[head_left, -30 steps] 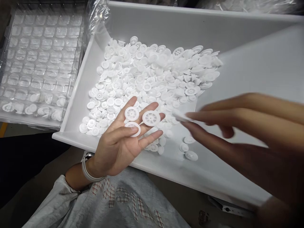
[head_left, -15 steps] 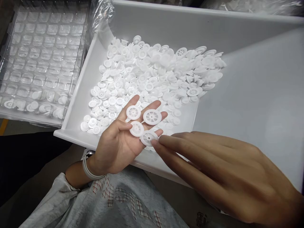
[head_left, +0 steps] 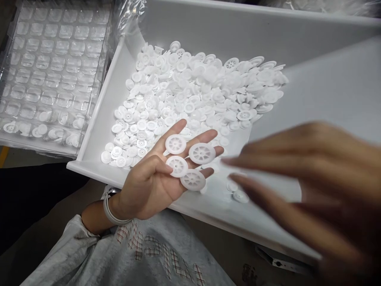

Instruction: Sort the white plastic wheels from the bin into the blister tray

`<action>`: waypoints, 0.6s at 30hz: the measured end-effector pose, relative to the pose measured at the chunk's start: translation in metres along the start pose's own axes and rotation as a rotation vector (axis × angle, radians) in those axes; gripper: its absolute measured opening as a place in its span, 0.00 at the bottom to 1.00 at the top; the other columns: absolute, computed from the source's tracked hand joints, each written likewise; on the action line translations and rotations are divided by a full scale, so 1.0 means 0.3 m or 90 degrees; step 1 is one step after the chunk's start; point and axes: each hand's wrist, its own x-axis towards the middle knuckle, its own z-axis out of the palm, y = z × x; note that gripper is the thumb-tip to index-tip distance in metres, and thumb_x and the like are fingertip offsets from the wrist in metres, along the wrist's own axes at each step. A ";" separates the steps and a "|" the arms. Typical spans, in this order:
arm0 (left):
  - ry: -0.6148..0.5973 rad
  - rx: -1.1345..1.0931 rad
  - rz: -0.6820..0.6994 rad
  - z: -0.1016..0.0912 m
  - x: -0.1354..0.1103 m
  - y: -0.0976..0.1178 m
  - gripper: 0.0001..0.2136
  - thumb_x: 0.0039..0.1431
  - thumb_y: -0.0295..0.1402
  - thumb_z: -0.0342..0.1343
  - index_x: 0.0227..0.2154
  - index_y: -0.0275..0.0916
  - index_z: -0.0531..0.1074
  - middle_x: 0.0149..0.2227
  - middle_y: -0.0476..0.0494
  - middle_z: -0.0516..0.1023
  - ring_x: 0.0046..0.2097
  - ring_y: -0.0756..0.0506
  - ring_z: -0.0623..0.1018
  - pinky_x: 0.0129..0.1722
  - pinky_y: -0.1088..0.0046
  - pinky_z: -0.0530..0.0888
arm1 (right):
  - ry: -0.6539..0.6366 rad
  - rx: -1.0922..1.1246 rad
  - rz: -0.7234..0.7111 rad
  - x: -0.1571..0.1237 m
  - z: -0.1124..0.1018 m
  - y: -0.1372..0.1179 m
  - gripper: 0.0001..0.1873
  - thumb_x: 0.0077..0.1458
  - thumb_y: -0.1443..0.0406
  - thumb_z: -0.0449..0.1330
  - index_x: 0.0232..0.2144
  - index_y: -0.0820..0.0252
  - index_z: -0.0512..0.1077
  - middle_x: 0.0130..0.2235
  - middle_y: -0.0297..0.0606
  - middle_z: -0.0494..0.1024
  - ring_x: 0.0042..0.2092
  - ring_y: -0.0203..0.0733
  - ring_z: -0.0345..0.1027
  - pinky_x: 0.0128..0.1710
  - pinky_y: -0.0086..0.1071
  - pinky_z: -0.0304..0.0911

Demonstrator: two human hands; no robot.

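Note:
My left hand is palm up over the near edge of the white bin. Several white plastic spoked wheels lie across its palm and fingers, and the thumb presses on one of them. To its right is my right hand, smeared by motion. Its thumb and fingertips are apart, with nothing seen between them, and they do not touch the wheels. Behind the left hand a heap of similar white plastic wheels and discs fills the bin's left part.
On the left is a clear plastic tray with rows of pockets; its nearest full row holds white pieces. Clear plastic film hangs over the bin's far left corner. A few loose discs lie near the bin's front wall.
My right hand has let go of the nearest wheel and moved up and to the right. My left hand has shifted slightly right with the wheels in it.

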 end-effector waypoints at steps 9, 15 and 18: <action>-0.022 0.059 -0.077 0.023 0.014 -0.004 0.34 0.56 0.20 0.44 0.66 0.45 0.54 0.65 0.43 0.64 0.69 0.37 0.58 0.67 0.44 0.54 | -0.165 0.311 0.395 0.100 0.073 0.031 0.14 0.53 0.51 0.63 0.28 0.53 0.78 0.39 0.34 0.78 0.32 0.37 0.72 0.25 0.32 0.66; -0.011 0.042 -0.089 0.009 0.001 0.000 0.31 0.62 0.29 0.46 0.68 0.46 0.49 0.64 0.42 0.66 0.66 0.38 0.64 0.67 0.50 0.57 | -0.072 0.284 0.309 0.072 -0.001 0.085 0.10 0.56 0.54 0.63 0.30 0.53 0.76 0.38 0.35 0.78 0.39 0.38 0.72 0.34 0.33 0.68; -0.006 0.023 -0.091 0.005 -0.005 0.006 0.28 0.65 0.37 0.45 0.68 0.46 0.50 0.64 0.40 0.65 0.65 0.38 0.65 0.67 0.53 0.58 | 0.008 -0.063 0.261 -0.004 -0.062 0.184 0.11 0.54 0.53 0.65 0.34 0.52 0.74 0.42 0.39 0.76 0.38 0.40 0.69 0.36 0.37 0.63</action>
